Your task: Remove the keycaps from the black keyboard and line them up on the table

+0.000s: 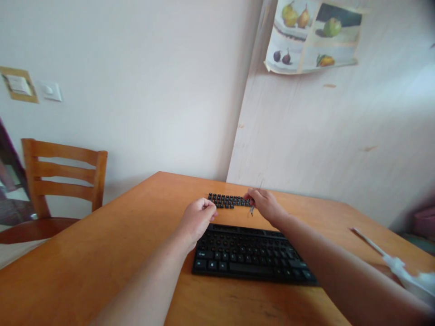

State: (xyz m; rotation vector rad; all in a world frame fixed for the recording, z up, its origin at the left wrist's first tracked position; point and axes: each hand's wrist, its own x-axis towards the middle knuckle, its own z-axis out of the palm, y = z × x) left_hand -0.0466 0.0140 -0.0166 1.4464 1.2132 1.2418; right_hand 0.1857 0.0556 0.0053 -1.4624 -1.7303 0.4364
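The left hand is held above the left rear corner of the black keyboard, its fingers curled in and drawn together against the thumb; whether anything small is gripped inside cannot be told. By the right hand, a thin wire tool is pinched between thumb and fingers, with its fine ends pointed downward; the tip is too small and blurred to be made out. The keyboard is laid flat on the wooden surface, beneath and between the two forearms, and its right end is partly covered by the right forearm. Behind it, loose black keycaps are set out in rows, near both hands, and the right end of the rows is partly hidden by the right hand. A slender stick is seen at the far right.
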